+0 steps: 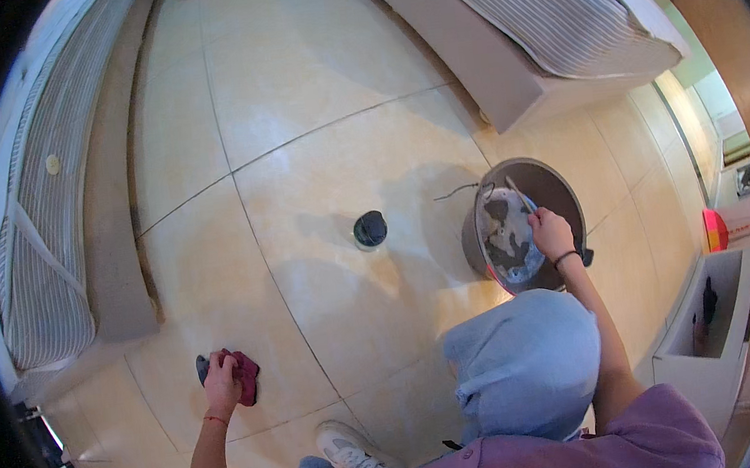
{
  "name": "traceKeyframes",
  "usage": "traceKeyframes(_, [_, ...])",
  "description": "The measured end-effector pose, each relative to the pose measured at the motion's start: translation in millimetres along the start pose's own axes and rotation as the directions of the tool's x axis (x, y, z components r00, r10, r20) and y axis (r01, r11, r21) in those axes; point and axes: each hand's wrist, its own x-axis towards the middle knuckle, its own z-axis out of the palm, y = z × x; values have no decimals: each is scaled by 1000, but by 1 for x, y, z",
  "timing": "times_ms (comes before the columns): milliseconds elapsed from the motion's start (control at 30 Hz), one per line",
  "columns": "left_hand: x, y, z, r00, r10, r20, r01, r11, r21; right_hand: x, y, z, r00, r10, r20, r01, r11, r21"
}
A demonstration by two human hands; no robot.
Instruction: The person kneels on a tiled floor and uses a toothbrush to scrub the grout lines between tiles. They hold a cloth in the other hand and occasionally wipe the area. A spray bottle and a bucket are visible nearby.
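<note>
My left hand (222, 383), low on the left, grips a maroon and dark grey fabric item (246, 376) just above or on the tiled floor. My fingers hide part of it, so its exact kind is unclear. On the other side, my right hand (552, 236) reaches over a grey-brown plastic bucket (473, 251). It is closed around a slim, light-coloured handle (517, 192) whose far end points into the bucket. Foamy water (511, 238) with dark patches lies inside. Between my hands, a small clear container with a dark top (370, 229) stands on the floor.
Beds with striped mattresses stand on the left (56, 264) and upper right (523, 10), on low bases. A white drawer (701, 311) on the right is pulled out with dark items inside. My bent knee (529, 354) is close to the bucket. A red-and-yellow object (715, 230) is beyond it.
</note>
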Motion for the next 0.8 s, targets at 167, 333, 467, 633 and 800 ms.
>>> traceKeyframes(167, [11, -5, -7, 998, 45, 44, -44, 999, -12, 5, 46, 58, 878, -37, 478, 88, 992, -86])
traceKeyframes(333, [19, 0, -21, 987, 91, 132, -88, 996, -23, -16, 51, 6, 943, -65, 326, 94, 993, -74])
traceKeyframes(467, [22, 6, -35, 976, 131, 174, -115, 989, -94, -44, 28, -80, 948, -172, 268, 181, 983, -10])
traceKeyframes(633, [43, 11, -40, 995, 98, 33, -97, 994, -45, -85, -34, -111, 859, -448, 248, 427, 894, 136])
traceKeyframes(800, [113, 67, -52, 983, 95, 160, -137, 950, 280, -120, -98, -83, 554, -225, 802, -319, 832, 454])
